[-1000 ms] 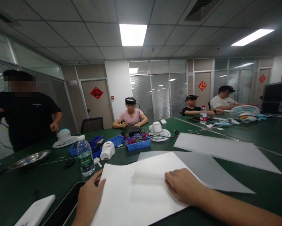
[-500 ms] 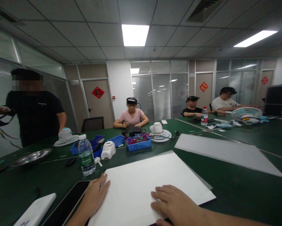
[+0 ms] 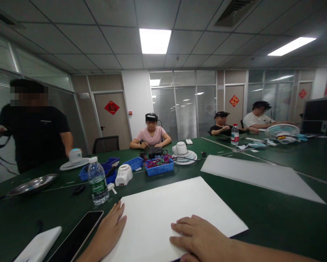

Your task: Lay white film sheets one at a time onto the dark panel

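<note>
A large white sheet (image 3: 152, 207) lies on the green table in front of me. My left hand (image 3: 111, 227) rests at its left edge, fingers apart and pointing forward, holding nothing. On the lower right part of the sheet lies my right hand (image 3: 196, 234), palm down with its fingers spread. Beside my left hand is a black-screened phone (image 3: 77, 234), and further left a white flat device (image 3: 40, 243). A clear water bottle (image 3: 98, 182) stands beyond the phone.
Blue trays, one with wires (image 3: 159, 168), and white fan parts (image 3: 123, 174) lie beyond the sheet. A translucent sheet (image 3: 256, 176) is at right, a metal plate (image 3: 34, 183) at left. Several people are around the table (image 3: 278, 225), one standing at left.
The grey sheet edge that showed behind the white sheet's right side is now covered. My right hand has shifted slightly left and up. The view has turned slightly.
</note>
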The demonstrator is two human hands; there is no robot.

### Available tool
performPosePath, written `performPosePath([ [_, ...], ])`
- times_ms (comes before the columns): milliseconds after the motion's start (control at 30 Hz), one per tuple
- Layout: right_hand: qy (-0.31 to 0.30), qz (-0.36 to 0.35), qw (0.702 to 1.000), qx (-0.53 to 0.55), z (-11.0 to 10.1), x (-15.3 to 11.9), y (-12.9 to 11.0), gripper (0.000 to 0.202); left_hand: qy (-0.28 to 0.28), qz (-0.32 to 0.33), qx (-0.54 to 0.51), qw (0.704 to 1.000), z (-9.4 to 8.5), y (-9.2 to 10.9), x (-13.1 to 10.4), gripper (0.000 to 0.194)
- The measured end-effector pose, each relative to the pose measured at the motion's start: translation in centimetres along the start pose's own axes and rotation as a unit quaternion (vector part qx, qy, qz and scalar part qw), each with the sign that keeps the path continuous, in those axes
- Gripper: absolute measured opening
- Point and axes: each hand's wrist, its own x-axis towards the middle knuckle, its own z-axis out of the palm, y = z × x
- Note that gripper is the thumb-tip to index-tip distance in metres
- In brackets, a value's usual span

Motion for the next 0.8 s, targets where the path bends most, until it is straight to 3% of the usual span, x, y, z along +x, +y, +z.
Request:
performPosePath([
  [100,-0.024,0.012,0.998,0.055,-0.4,-0.3,0.2,0.057,0.007,0.002,-0.025,1.0,0.4,-0.1,0.0,0.071],
  [200,0.0,0.022,0.996,0.083,-1.0,-0.6,1.3,0.059,0.0,-0.012,-0.031,0.999,0.4,0.3,0.0,0.073],
  [300,0.052,0.172,0.983,-0.047,-1.5,-0.9,4.0,0.057,0.0,-0.027,-0.026,0.999,-0.4,1.1,-0.1,0.072],
  [400,0.056,0.344,0.922,-0.17,-1.9,-1.7,7.8,0.056,0.018,-0.051,-0.02,0.998,-1.4,2.0,-0.2,0.067],
  [467,0.046,0.394,0.9,-0.182,-2.0,-2.4,9.9,0.054,0.023,-0.073,-0.017,0.997,-2.0,2.6,-0.3,0.065],
  [633,0.036,0.374,0.906,-0.194,-1.3,-3.3,11.6,0.051,0.015,-0.055,-0.038,0.998,-2.5,3.1,-0.8,0.061],
  [800,0.048,0.363,0.912,-0.184,-1.1,-3.6,13.1,0.053,0.009,-0.012,-0.087,0.996,-2.1,2.0,-1.0,0.064],
])
